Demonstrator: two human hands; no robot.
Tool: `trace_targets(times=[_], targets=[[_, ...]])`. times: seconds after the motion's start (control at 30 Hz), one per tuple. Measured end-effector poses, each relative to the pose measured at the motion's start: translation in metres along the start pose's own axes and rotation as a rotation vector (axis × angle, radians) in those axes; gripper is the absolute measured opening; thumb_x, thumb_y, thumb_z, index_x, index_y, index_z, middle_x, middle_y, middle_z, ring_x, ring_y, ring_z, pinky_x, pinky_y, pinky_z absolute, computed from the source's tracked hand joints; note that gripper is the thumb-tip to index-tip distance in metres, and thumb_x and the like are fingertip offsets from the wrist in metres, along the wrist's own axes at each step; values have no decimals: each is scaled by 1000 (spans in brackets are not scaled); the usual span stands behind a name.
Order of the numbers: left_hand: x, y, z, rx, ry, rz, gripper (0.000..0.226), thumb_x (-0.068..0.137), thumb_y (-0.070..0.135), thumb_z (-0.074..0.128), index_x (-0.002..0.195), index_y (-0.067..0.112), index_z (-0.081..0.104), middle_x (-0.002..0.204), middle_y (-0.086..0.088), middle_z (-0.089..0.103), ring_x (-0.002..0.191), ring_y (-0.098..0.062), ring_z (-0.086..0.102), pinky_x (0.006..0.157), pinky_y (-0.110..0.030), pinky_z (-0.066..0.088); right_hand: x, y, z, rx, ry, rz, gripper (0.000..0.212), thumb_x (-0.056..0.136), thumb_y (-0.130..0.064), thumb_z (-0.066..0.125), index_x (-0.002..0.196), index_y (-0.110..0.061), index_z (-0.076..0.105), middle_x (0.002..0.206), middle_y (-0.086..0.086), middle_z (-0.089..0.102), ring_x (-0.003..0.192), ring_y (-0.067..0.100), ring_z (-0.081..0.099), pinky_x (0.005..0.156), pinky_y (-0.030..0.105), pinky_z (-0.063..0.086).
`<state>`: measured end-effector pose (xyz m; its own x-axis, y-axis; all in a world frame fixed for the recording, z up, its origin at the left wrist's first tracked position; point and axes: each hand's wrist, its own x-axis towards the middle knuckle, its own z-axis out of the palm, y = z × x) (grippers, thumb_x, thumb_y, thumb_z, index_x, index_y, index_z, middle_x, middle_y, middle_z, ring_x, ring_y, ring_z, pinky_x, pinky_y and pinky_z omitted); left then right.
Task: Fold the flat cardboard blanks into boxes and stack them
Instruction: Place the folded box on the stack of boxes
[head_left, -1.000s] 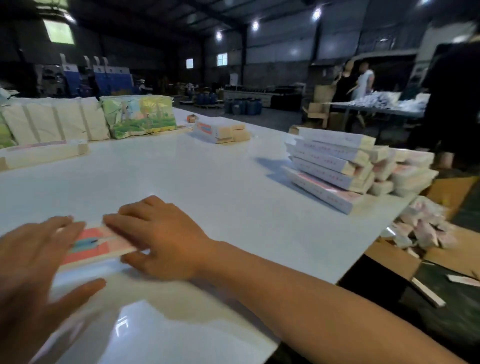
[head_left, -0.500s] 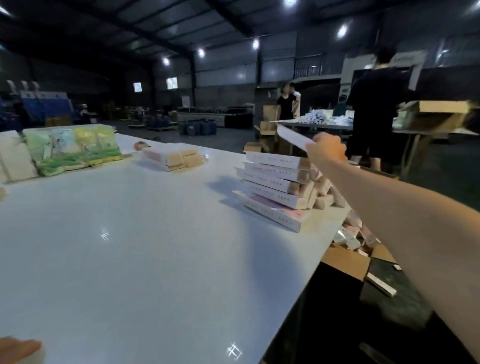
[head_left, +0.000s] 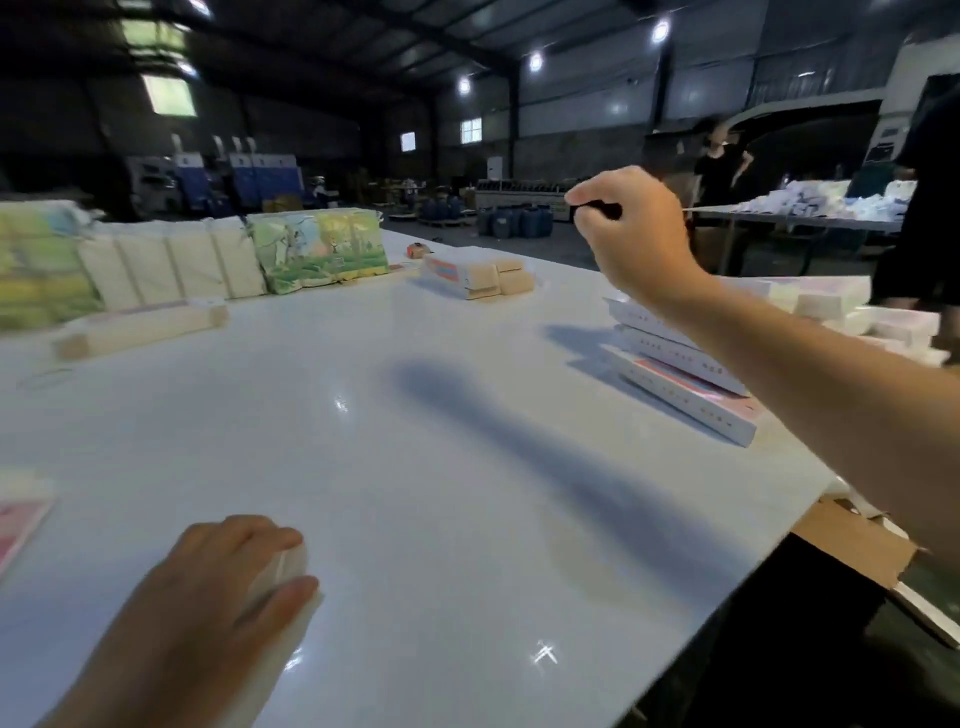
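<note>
A packing warehouse: metal roof (head_left: 415, 31), blue drums (head_left: 514, 221), stacked boxes (head_left: 680, 374).

Both my forearms are bare as far as the view shows; no sleeve, cuff, glove, watch or band is visible on either. My left hand (head_left: 218, 587) enters from the lower left with the forearm cut off by the picture's edge, nails short and unpainted as far as the soft focus allows. My right hand (head_left: 631, 234) and its long bare forearm enter from the right edge, with no rings or markings visible.
</note>
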<state>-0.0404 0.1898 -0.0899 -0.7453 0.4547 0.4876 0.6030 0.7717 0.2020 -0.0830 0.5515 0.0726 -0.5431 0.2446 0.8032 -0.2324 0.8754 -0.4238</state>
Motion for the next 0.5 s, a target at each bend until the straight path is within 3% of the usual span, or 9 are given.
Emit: trace_targets(times=[0.07,0.13,0.23,0.33,0.5], targets=[[-4,15,-11,-36,-53,-98,40,68,58,39,91,32,57,92,20,54,91,-12,49,75,-35,46,-41,-40,36,93,-154,-157,21,89,-13,56,101,-14,72,100,-7,63,93,6,49,81,16,32],[-4,21,-14,-26,-137,-155,52,67,63,31,97,31,60,103,19,53,102,-9,45,87,-30,40,-83,-67,73,110,-413,-223,19,90,-16,56,100,-16,73,107,-2,68,98,14,54,88,26,38],[-6,19,-11,1,-133,-175,38,84,53,46,114,31,57,116,16,51,112,-9,41,93,-23,34,-131,-86,115,52,-718,-201,22,93,-20,51,102,-17,71,111,4,67,106,25,55,92,37,43],[-10,16,-7,23,-80,-145,36,89,44,52,121,29,57,121,14,52,111,-10,40,93,-23,34,-159,-83,131,-19,-805,-267,24,93,-20,48,99,-15,70,107,5,63,101,27,54,85,38,44],[-12,14,-3,26,-91,-153,39,89,45,52,123,26,57,123,9,53,112,-13,43,92,-26,37,-169,-75,135,-9,-772,-332,22,93,-20,49,98,-17,70,105,1,61,96,22,52,78,33,43]])
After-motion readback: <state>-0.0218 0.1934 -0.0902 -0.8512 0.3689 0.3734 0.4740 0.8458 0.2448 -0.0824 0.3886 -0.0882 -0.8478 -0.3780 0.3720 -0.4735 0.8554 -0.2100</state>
